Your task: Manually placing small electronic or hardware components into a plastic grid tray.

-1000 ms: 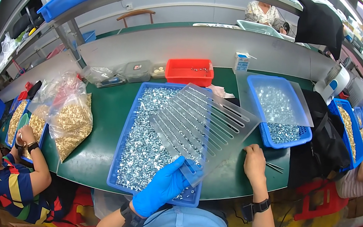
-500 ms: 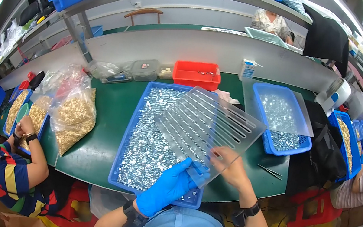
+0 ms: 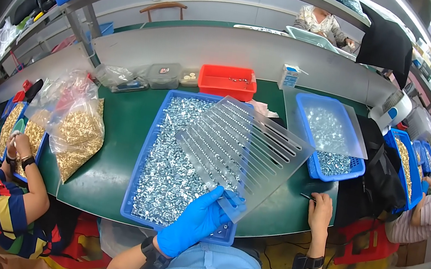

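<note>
Head view: left hand (image 3: pixel 195 222) grips slotted tray (image 3: pixel 241 148).

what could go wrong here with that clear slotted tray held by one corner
1. The left hand holds the slotted tray only by its near corner, tilted; it may slip or twist.
2. Parts in its slots could spill past the blue bin onto the green table.
3. The right hand rests apart, giving no support.

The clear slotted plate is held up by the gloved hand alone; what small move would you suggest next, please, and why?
Probably bring the right hand back to the clear slotted plate. The left hand, in a blue glove, grips only its near corner, so it hangs tilted over the blue tray of small metal parts. The right hand rests on the green table by a thin dark tool.
</note>
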`<state>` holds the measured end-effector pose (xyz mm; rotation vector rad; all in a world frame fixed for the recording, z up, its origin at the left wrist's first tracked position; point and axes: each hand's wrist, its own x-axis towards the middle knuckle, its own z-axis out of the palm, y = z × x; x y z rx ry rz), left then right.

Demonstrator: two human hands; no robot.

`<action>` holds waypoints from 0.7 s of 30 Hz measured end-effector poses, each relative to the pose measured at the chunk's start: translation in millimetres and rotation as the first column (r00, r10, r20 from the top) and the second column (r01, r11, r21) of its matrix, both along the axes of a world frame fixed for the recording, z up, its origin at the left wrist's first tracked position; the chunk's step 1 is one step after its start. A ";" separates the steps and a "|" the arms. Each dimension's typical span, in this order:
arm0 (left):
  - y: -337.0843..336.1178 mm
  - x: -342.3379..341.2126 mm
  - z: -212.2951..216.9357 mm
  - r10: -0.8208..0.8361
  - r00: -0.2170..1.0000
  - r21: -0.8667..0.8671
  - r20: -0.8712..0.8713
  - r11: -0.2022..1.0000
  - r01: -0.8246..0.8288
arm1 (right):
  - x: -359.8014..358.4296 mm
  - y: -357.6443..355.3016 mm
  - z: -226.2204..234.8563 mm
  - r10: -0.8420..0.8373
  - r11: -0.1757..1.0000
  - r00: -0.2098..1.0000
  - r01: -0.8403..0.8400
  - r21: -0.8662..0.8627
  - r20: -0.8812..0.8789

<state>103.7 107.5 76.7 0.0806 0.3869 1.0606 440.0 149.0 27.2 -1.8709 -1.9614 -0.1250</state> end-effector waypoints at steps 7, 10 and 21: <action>0.3 -1.2 2.0 0.000 0.999 0.028 0.032 1.000 -0.001 | -44.9 3.0 18.5 0.160 0.980 0.971 -0.178 -0.087 -0.180; -2.1 -1.2 -4.0 0.004 1.000 0.028 0.025 1.000 -0.005 | -103.7 -2.1 45.0 0.241 0.887 0.783 -0.418 -0.197 -0.574; -2.2 2.2 -12.4 0.001 1.000 0.060 0.014 0.998 -0.002 | -163.1 25.9 51.1 0.478 0.706 0.637 -0.688 -0.166 -0.605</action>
